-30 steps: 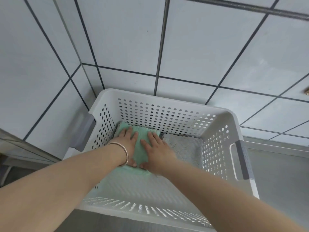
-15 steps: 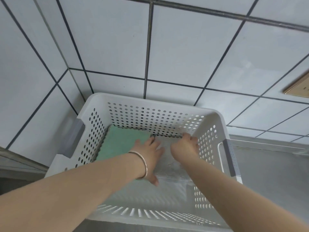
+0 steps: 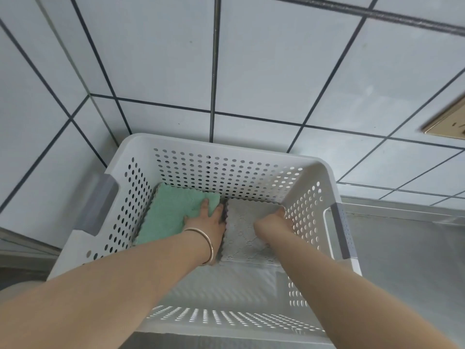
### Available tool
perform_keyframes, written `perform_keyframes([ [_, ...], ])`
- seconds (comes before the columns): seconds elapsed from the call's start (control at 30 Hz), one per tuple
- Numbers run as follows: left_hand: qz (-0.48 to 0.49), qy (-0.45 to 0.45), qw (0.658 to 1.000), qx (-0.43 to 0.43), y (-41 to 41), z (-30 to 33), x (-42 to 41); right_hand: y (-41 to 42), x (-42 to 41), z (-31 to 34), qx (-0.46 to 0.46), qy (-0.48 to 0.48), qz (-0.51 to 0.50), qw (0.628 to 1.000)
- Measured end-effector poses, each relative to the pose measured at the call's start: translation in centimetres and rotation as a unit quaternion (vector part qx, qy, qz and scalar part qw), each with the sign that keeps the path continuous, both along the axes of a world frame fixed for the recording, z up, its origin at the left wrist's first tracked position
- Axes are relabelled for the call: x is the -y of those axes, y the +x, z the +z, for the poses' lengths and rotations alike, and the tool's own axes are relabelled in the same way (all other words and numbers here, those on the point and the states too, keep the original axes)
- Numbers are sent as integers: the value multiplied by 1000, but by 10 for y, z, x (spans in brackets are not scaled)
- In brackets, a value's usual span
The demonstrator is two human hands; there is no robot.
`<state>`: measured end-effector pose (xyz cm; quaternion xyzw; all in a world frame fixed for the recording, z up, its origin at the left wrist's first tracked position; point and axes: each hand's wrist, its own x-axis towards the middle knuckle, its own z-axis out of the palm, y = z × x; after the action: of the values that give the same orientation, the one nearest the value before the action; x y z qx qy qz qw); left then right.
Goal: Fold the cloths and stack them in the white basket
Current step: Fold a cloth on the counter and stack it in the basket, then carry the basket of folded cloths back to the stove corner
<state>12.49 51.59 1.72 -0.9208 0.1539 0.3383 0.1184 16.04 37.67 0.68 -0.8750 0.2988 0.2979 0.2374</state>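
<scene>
No brand, label or legible writing is visible on any item. The white basket (image 3: pixel 251 147), perforated on its walls and fitted with grey handles on its two short sides, stands on a grey metal worktop (image 3: pixel 407 260) pushed into a corner of pale tiled wall (image 3: pixel 151 59) with dark grout lines. Two folded cloths lie flat on the basket floor at the far end, side by side and touching along their inner edges: a green cloth (image 3: pixel 166 212) on the left and a grey cloth (image 3: pixel 241 233) on the right. The left hand (image 3: pixel 208 222), with a thin metal bangle (image 3: pixel 205 244) on its wrist, rests on the seam between the two cloths, fingers extended, grip released. The right hand (image 3: pixel 274 220) sits at the far right corner of the grey cloth against the basket wall; its fingers are tucked out of sight, so whether its grip is grasping the cloth cannot be told. A gold-coloured wall plate (image 3: pixel 448 122) shows at the right edge, blurred.
</scene>
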Motion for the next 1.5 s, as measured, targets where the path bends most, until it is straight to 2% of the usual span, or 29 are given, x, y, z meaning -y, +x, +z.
perform_keyframes([
  [0.13,-42,-17,999,-8,7,8,-10,-2,-8,-7,7,17,9,1000],
  [0.27,15,-118,993,19,5,26,-23,-5,-10,-7,25,45,34,998],
  [0.33,41,-127,991,15,3,28,-28,-6,-5,-3,35,50,41,997],
  [0.4,40,-87,995,5,1,25,-33,-10,-4,5,59,-8,116,991],
  [0.47,29,-42,999,-7,1,19,-38,-16,-7,13,88,-112,273,951],
  [0.5,30,-30,999,-12,0,15,-41,-21,-10,14,100,-133,342,925],
  [0.57,37,-19,999,-22,2,5,-44,-30,-14,10,83,-112,408,902],
  [0.63,37,-14,999,-25,2,-6,-45,-36,-15,0,64,-92,426,898],
  [0.9,34,21,999,-21,5,-25,-42,-33,-14,-16,26,-112,451,885],
  [1.0,49,13,998,-43,6,-7,-39,-31,-15,-3,31,-123,461,878],
  [1.13,84,-62,994,-38,7,40,-33,-25,-15,44,31,-113,478,871],
  [1.23,84,-119,989,1,1,82,-30,-31,-19,92,92,-68,450,886],
  [1.3,90,-160,982,51,-11,111,-31,-43,-22,123,166,18,389,906],
  [1.37,120,-187,967,126,-28,135,-41,-58,-20,149,262,82,330,903],
  [1.43,176,-208,934,229,-44,150,-58,-64,-9,160,356,73,286,887],
  [1.5,245,-248,879,324,-59,154,-75,-66,11,159,421,10,248,873],
])
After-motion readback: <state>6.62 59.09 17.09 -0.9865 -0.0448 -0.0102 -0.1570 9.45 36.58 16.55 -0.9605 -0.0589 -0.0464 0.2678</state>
